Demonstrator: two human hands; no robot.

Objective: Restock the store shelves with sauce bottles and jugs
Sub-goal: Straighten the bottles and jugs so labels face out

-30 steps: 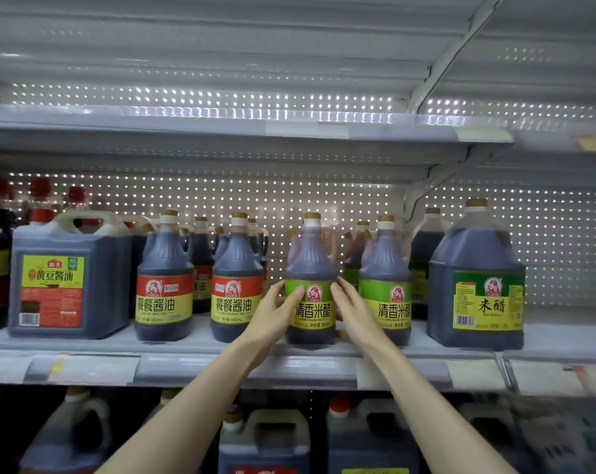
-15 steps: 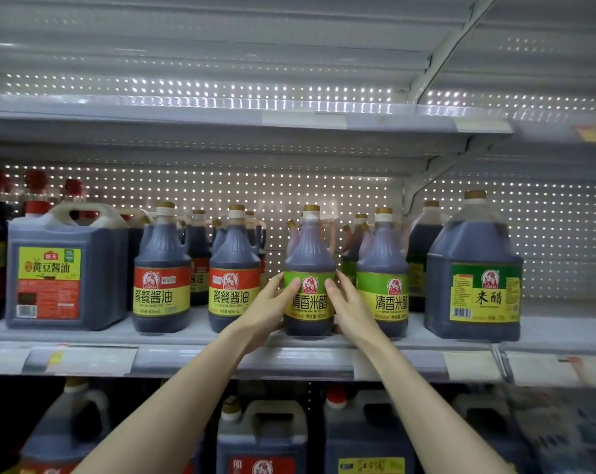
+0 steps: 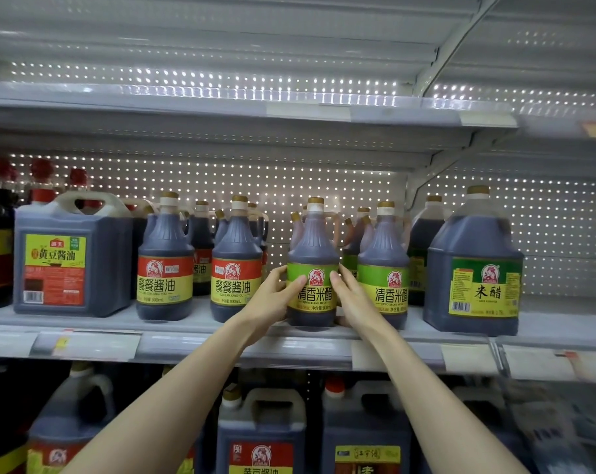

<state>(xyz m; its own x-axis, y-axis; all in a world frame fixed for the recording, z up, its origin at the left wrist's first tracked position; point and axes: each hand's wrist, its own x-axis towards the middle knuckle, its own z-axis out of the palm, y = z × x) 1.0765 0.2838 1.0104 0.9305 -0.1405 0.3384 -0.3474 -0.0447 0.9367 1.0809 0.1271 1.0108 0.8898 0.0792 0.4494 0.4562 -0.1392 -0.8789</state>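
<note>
**Facing 1 green-label bottle, front row**

Obs: 2 hands on 1 bottle. The left hand (image 3: pixel 276 297) wraps the green-label bottle (image 3: pixel 313 248) from its left side, with the thumb across the label front and the fingers curled round behind. The right hand (image 3: pixel 353 297) mirrors it on the right side. Its thumb is on the label and its fingers sit in the narrow gap beside the neighbouring bottle (image 3: pixel 383 254). The green-label bottle stands upright on the middle shelf (image 3: pixel 187 342), in the front row, between the red-label bottle (image 3: pixel 236 254) and that neighbour.

Judgement: the step looks like squaring and facing.

Method notes:
- Keep the base flat and slide it rather than lifting it.
- Turn it until the label faces out like the neighbour's.
- Line its front up with the row, back from the shelf lip.
- Ease the right fingers out gently, since a knock could shove the neighbour toward the large jug (image 3: pixel 474 268).
</note>
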